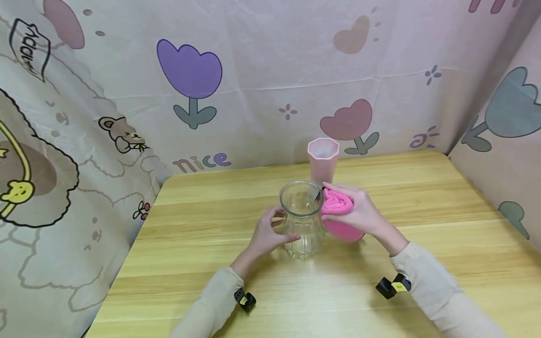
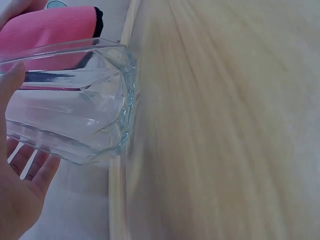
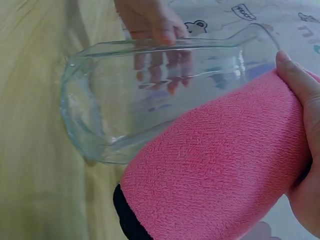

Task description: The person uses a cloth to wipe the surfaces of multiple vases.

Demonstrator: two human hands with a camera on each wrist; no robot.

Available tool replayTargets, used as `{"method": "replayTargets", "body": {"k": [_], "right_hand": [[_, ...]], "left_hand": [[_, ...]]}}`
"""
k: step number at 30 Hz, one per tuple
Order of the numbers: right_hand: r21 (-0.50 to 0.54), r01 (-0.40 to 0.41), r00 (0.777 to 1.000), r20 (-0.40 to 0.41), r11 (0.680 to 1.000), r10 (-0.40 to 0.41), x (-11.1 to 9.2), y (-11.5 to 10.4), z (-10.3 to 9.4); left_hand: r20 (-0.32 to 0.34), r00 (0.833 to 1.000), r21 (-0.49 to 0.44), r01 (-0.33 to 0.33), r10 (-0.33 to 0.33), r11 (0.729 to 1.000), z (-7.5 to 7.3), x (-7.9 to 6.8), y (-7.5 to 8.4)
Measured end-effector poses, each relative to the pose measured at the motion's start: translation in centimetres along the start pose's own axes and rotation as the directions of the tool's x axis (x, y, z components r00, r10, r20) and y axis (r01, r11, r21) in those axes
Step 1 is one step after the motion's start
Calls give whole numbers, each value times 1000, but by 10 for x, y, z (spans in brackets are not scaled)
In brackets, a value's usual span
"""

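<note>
A clear glass vase (image 1: 302,232) with a wide round rim and faceted sides stands upright on the wooden table. My left hand (image 1: 269,232) holds it from the left, thumb across the near side and fingers round the far side. In the left wrist view the thumb lies against the glass vase (image 2: 65,110). My right hand (image 1: 362,211) grips a rolled pink towel (image 1: 338,203) near its upper end. Dark trim edges the lower end of the pink towel (image 3: 215,165), which slants close beside the vase and overlaps it in the right wrist view.
Behind the towel stands a tall pink vase (image 1: 323,162) with an angular rim. The wooden table (image 1: 203,225) runs back to a cloth backdrop (image 1: 262,61) printed with flowers, and more printed cloth hangs on both sides.
</note>
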State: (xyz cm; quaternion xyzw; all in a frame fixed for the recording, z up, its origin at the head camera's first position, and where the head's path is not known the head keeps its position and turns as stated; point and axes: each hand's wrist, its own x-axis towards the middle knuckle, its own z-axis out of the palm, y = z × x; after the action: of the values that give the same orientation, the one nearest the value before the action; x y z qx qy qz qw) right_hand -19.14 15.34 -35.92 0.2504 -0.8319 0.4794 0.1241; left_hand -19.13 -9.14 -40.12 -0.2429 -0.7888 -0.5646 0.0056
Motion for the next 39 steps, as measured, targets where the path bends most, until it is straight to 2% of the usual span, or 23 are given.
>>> {"method": "replayTargets", "body": {"k": [10,14,19,22,25,28,32,36,39], "right_hand": [[-38,-29,993,115,999,33,-3,17,18],[-144,5,981,191,990,23,-8,26,19],[-298,101,962,271,949,-17,-14,35,19],[-275,83,966,259,958,-10,-15,33,16],[-206,53,980,196,977,-12,-15,29,13],[-177,58,987,160,982,-29,-15,26,14],[-236,86,982,181,968,-44,-18,30,20],[-335,114,973,227,935,-38,-21,35,22],[-347,124,968,250,929,-36,-23,37,20]], "left_hand": [[-4,1000,-9,7,-7,1000,0,0,0],[-11,1000,-5,3,-3,1000,0,0,0],[-10,1000,-5,-8,8,1000,0,0,-3],[-8,1000,-15,-2,2,1000,1,-2,-4],[-5,1000,-28,5,-5,1000,1,-3,-3],[0,1000,-35,9,-9,999,1,-3,-1],[14,1000,-26,18,-18,999,0,-2,1],[13,1000,-28,16,-16,999,1,-3,0],[6,1000,-31,-4,4,1000,2,-3,-4]]}}
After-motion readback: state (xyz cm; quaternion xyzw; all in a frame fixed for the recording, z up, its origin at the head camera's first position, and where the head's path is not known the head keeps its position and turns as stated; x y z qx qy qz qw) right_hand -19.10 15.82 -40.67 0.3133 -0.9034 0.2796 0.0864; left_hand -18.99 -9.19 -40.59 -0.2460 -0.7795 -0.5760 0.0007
